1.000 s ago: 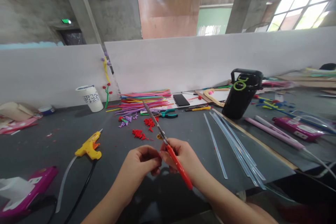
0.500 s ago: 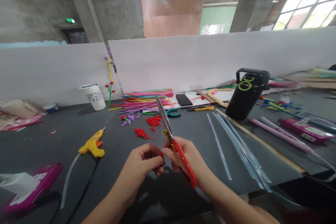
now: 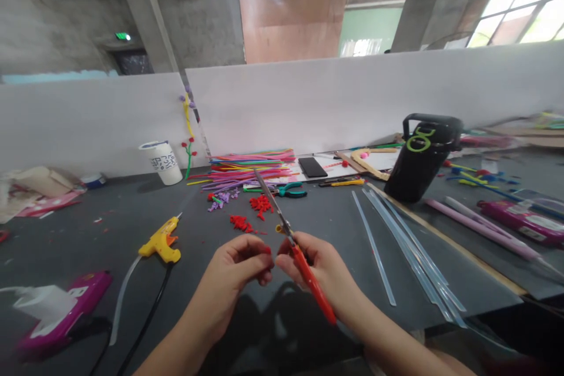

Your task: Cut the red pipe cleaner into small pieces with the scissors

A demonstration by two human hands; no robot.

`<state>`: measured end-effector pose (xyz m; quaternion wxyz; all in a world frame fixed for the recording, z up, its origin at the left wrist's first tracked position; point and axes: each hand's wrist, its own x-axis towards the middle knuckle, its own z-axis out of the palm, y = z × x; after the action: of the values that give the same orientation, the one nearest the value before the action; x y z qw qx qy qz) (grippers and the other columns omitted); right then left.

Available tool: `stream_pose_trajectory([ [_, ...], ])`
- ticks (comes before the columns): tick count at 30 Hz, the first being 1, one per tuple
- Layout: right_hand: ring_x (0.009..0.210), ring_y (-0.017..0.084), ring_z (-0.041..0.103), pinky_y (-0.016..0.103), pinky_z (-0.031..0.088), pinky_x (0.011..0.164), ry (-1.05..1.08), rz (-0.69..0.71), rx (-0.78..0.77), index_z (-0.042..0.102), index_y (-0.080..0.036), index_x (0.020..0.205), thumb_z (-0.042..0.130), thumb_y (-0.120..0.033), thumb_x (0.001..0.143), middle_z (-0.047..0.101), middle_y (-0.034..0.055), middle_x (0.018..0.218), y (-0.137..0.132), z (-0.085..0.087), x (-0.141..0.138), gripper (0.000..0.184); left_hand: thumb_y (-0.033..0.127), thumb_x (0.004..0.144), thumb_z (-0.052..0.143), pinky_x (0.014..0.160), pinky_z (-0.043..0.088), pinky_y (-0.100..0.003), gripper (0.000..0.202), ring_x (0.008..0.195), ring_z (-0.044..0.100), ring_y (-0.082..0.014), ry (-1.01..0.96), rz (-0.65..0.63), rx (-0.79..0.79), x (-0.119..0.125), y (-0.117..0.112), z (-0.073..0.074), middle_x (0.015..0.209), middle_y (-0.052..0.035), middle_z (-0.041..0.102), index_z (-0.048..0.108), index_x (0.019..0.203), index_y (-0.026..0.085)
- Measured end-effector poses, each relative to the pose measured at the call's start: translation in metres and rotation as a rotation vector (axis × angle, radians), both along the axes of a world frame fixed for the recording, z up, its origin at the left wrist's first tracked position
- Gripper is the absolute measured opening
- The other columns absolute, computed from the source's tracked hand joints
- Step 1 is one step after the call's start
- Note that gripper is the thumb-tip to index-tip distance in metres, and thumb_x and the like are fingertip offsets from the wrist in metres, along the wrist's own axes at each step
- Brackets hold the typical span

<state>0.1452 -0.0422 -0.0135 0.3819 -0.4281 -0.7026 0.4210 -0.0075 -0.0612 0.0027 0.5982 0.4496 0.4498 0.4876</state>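
My right hand (image 3: 326, 264) holds a pair of scissors (image 3: 312, 282) by its red handles, the long blades pointing up and away to the left. Close to the pivot shows a small yellow curled piece (image 3: 279, 228); what it belongs to is unclear. My left hand (image 3: 235, 267) pinches a small red fuzzy piece (image 3: 267, 250) between thumb and fingers, a short way left of the right fingertips. Beyond the hands lie two piles of short red cut pieces (image 3: 261, 204) and a pile of purple ones (image 3: 223, 200).
A yellow glue gun (image 3: 162, 242) and a magenta power strip (image 3: 70, 311) lie left. Behind are coloured pipe cleaners (image 3: 251, 169), pliers (image 3: 291, 190), a phone (image 3: 312, 167) and a white cup (image 3: 162, 163). Clear glue sticks (image 3: 409, 247) and a black bottle (image 3: 418, 158) are right.
My hands have drawn slightly apart, and the scissors have tilted further left, blades lower. The red piece remains in my left fingers. The whole view has shifted a little.
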Motion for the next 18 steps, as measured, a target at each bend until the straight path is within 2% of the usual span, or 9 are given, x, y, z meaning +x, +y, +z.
stream_pose_trajectory([
  [3,0.049,0.009,0.037,0.019,0.028,0.046,-0.211,0.01,0.121,0.046,-0.018,0.077,0.053,-0.041,0.071,0.043,-0.0059,0.056,-0.006,0.004,0.007,0.024,0.014,0.067,0.061,0.052,0.038,-0.018,0.003,0.052,0.05,-0.0072,-0.133,0.045,0.006,-0.005,-0.005,0.008,0.06,0.0015,0.057,0.058,0.066,0.015],
  [7,0.051,0.012,0.042,0.021,0.028,0.049,-0.477,-0.028,0.297,0.045,-0.02,0.074,0.056,-0.049,0.068,0.049,-0.0033,0.059,-0.015,0.001,0.012,0.032,0.011,0.068,0.059,0.05,0.038,-0.017,0.004,0.051,0.049,-0.0065,-0.234,0.087,0.03,-0.008,-0.011,0.017,0.058,0.0021,0.056,0.058,0.067,0.015],
  [13,0.048,0.014,0.047,0.023,0.03,0.047,-0.593,-0.086,0.551,0.046,-0.02,0.078,0.046,-0.058,0.071,0.052,-0.0004,0.058,-0.019,-0.01,0.014,0.039,0.008,0.066,0.06,0.05,0.04,-0.016,0.009,0.051,0.051,-0.0064,-0.332,0.158,0.07,-0.007,-0.017,0.023,0.062,0.0023,0.059,0.059,0.068,0.016],
  [18,0.047,0.016,0.05,0.024,0.032,0.045,-0.649,-0.125,0.653,0.046,-0.019,0.079,0.045,-0.057,0.073,0.054,0.0009,0.057,-0.019,-0.009,0.015,0.038,0.008,0.067,0.06,0.05,0.04,-0.016,0.009,0.052,0.051,-0.0057,-0.339,0.155,0.074,-0.008,-0.02,0.022,0.063,0.0028,0.058,0.06,0.068,0.017],
])
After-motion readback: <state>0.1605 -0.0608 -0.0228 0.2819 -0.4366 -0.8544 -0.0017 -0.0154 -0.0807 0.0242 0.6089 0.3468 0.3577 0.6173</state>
